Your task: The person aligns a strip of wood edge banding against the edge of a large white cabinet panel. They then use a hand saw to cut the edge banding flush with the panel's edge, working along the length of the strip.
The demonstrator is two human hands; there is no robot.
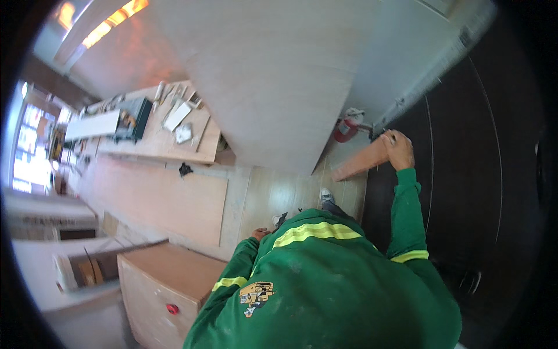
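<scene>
Against the dark panels at right, my right hand (pixel 398 150) grips the upper end of a reddish-brown wooden board (pixel 354 166), which slants down toward the pale floor. A red cylindrical container (pixel 346 131) with a whitish top stands just beyond it, beside a large plywood sheet (pixel 267 70). My left hand (pixel 259 234) hangs low at my left side with curled fingers; whatever it may hold is too small to make out.
A workbench (pixel 203 139) with tools, offcuts and a green machine (pixel 133 131) stands ahead-left. A plywood sheet (pixel 180 203) lies on the floor below it. A wooden cabinet (pixel 157 279) is near my left; tall dark panels (pixel 465 157) line my right.
</scene>
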